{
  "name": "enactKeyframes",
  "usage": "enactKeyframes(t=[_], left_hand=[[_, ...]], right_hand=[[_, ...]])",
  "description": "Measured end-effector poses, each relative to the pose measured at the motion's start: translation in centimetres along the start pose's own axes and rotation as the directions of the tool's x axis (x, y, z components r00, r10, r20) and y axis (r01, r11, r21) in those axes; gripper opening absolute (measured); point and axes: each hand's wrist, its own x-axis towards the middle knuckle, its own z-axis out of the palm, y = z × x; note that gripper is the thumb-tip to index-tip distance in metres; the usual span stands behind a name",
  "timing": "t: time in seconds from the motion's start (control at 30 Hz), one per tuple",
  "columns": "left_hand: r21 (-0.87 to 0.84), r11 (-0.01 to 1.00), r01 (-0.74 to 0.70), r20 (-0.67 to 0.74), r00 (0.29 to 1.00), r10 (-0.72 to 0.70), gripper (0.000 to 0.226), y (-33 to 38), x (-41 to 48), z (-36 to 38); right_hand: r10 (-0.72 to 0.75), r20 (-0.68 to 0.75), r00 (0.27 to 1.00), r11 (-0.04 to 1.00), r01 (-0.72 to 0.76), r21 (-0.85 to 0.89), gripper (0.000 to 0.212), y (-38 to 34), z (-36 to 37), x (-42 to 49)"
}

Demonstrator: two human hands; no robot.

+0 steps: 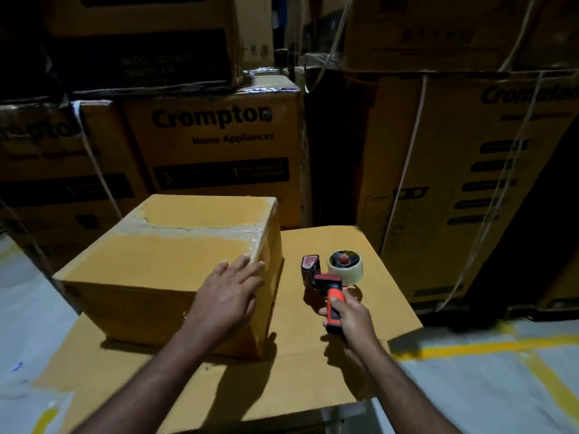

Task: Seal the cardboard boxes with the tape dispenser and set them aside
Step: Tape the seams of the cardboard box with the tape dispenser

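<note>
In the head view, the left hand [230,296] sits at centre frame, open with straight, slightly spread fingers. Its palm lies against the near right corner of the box [175,255] and its fingertips reach onto the top by the right edge. The forearm runs up from the lower left of the frame. The right hand [347,317], right of centre, is closed tight round the orange handle of the dispenser [329,283], thumb on top, with the forearm coming in from the lower right. The dispenser points away from the person, just right of the box and apart from it, with its roll [345,268] at the far end. Whether it touches the sheet [313,371] below cannot be told. There are one box, one dispenser, one roll and two hands. The box is closed, and one strip [188,231] runs along its top seam and down the right side. It stands on the left part of the flat cardboard sheet. Large printed cartons [213,145] are stacked across the upper frame, too dark to count. A pale floor [488,383] with yellow lines shows at the lower right.
</note>
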Motion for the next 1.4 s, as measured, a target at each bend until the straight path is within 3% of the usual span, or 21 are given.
enactKeyframes(t=[0.1,0.2,0.23,0.3,0.33,0.37,0.4,0.47,0.53,0.6,0.73,0.8,0.83,0.93,1.03,1.17,1.3,1.4], left_hand=[[0.000,1.000,-0.005,0.002,1.000,0.005,0.055,-0.1,0.1,-0.1],[-0.020,1.000,-0.012,0.008,1.000,0.012,0.057,-0.5,0.6,0.2],[-0.034,0.999,-0.012,0.000,1.000,0.012,0.058,-0.6,0.7,0.2],[-0.091,0.995,0.040,-0.028,0.999,-0.043,0.060,-0.9,0.9,0.4],[-0.123,0.987,0.103,-0.031,0.994,-0.107,0.061,-0.9,0.8,0.5],[-0.145,0.974,0.175,-0.030,0.983,-0.181,0.064,-0.9,0.9,0.5],[-0.138,0.962,0.234,-0.024,0.971,-0.240,0.069,-0.8,1.0,0.6],[-0.089,0.951,0.295,0.012,0.955,-0.295,0.076,-0.6,1.4,1.0],[-0.067,0.957,0.282,0.048,0.959,-0.279,0.076,-0.5,1.7,1.4],[-0.063,0.958,0.280,0.078,0.958,-0.275,0.078,-0.5,1.9,1.7],[-0.028,0.962,0.273,0.086,0.959,-0.269,0.082,-0.2,1.9,2.1],[-0.050,0.959,0.280,0.117,0.955,-0.272,0.083,0.0,2.0,2.3],[-0.105,0.951,0.290,0.105,0.954,-0.279,0.078,0.0,1.9,2.3],[-0.147,0.957,0.249,0.056,0.968,-0.243,0.067,0.2,1.9,3.2],[-0.081,0.952,0.296,0.098,0.953,-0.288,0.081,0.2,2.2,2.0],[-0.162,0.951,0.265,0.016,0.964,-0.266,0.065,0.6,1.4,2.7],[-0.134,0.964,0.231,-0.130,0.960,-0.248,0.059,0.1,1.9,3.7],[-0.127,0.958,0.257,-0.147,0.950,-0.274,0.060,-0.7,2.3,3.7]], right_hand=[[0.040,-0.014,0.999,0.998,-0.040,-0.042,0.048,1.3,2.7,2.8],[0.067,-0.061,0.996,0.933,-0.084,-0.350,0.030,3.7,4.3,4.7],[0.061,-0.066,0.996,0.860,-0.086,-0.504,0.033,4.3,4.5,5.2],[0.039,-0.080,0.996,0.590,-0.087,-0.803,0.031,3.8,5.0,5.8],[-0.014,-0.095,0.995,0.458,-0.078,-0.886,0.029,3.0,5.3,6.1],[-0.100,-0.096,0.990,0.420,-0.045,-0.906,0.029,1.6,6.0,5.6],[-0.199,-0.068,0.978,0.489,0.039,-0.872,0.030,-0.1,7.1,4.7],[-0.334,0.039,0.942,0.721,0.282,-0.632,0.029,-3.0,10.4,2.6],[-0.298,0.192,0.935,0.834,0.353,-0.423,0.028,-5.0,14.0,1.1],[-0.196,0.247,0.949,0.796,0.301,-0.525,0.047,-5.2,16.2,1.8],[-0.058,0.165,0.985,0.659,0.162,-0.734,0.066,-6.0,17.1,4.4],[-0.127,0.124,0.984,0.526,0.173,-0.833,0.062,-6.7,17.6,5.9],[-0.168,0.096,0.981,0.506,0.170,-0.846,0.059,-7.0,17.9,6.9],[-0.234,0.017,0.972,0.479,0.131,-0.868,0.049,-7.5,19.0,11.3],[-0.249,-0.040,0.968,0.500,0.093,-0.861,0.046,-8.4,20.0,15.1],[-0.213,-0.119,0.970,0.490,0.001,-0.872,0.060,-11.1,20.3,19.5],[-0.197,-0.140,0.970,0.535,-0.013,-0.844,0.063,-12.0,21.2,22.1],[-0.270,-0.104,0.957,0.447,0.029,-0.894,0.079,-11.4,22.3,21.7]])
